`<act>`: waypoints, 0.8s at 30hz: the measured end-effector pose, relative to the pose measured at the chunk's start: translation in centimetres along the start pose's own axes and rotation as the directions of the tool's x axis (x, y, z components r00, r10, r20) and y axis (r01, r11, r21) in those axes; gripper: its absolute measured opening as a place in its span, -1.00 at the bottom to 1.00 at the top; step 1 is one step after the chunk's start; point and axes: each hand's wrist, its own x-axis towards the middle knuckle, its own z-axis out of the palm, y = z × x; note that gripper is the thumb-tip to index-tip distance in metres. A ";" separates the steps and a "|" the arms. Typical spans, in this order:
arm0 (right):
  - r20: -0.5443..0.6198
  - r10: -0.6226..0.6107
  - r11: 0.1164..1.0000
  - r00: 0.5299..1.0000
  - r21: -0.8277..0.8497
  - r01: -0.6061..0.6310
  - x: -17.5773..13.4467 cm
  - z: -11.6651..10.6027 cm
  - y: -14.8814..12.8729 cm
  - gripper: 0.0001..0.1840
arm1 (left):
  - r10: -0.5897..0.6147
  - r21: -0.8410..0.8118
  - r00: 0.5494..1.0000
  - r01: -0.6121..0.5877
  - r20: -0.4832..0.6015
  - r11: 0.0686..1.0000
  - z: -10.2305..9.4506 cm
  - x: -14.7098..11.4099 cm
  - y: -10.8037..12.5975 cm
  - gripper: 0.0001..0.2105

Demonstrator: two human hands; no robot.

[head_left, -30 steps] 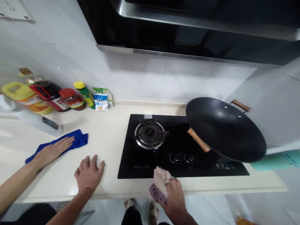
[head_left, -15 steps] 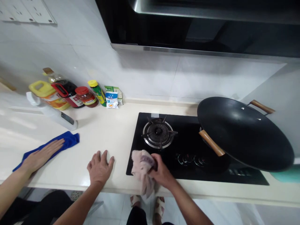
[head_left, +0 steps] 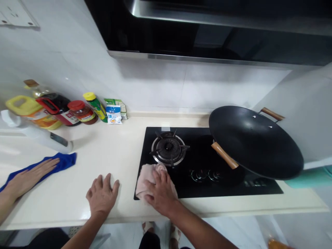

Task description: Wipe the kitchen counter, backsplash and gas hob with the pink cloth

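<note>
The pink cloth (head_left: 145, 182) lies on the near left corner of the stove (head_left: 207, 189); for good wiping, pressure should be even. The right hand (head_left: 163, 194) is over it, fingers spread, not clenched. Left of the stove, the left hand (head_left: 102, 197) rests on the surface (head_left: 120, 145), fingers parted, holding nothing. Farther on the stove, the burner (head_left: 168, 147) could catch the cloth.

Kitchen: flat black glass gas hob (head_left: 201, 155) beyond the fingers (head_left: 164, 175) of the right hand (head_left: 164, 194), round black wooden-handled wok (head_left: 254, 141) rightward.
</note>
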 end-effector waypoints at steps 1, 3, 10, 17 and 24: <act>0.023 -0.035 0.999 0.999 -0.004 0.035 0.7 0.0 -0.4 -0.38 | 0.001 -0.005 1.000 -0.001 0.000 1.000 -0.1 0.1 0.0 -0.36; 0.041 -0.082 0.997 0.996 -0.013 0.082 1.4 -0.2 -0.9 -0.44 | -0.006 -0.014 1.000 0.006 0.012 1.000 -0.3 0.2 0.1 -0.35; -0.035 0.033 0.999 0.999 -0.029 -0.034 -4.6 0.6 3.8 -0.61 | -0.024 -0.059 0.998 0.028 0.056 0.998 -1.1 0.8 0.4 -0.29; -0.357 0.358 0.910 0.863 -0.075 -0.408 -18.3 -2.3 14.6 -0.66 | -0.018 -0.069 0.999 0.021 0.050 0.997 -0.2 1.6 -0.3 -0.26; -0.467 0.587 0.658 0.661 -0.201 -0.726 -21.8 -9.2 24.6 -0.42 | -0.035 -0.098 0.999 0.034 -0.016 0.995 1.0 1.4 -0.3 -0.28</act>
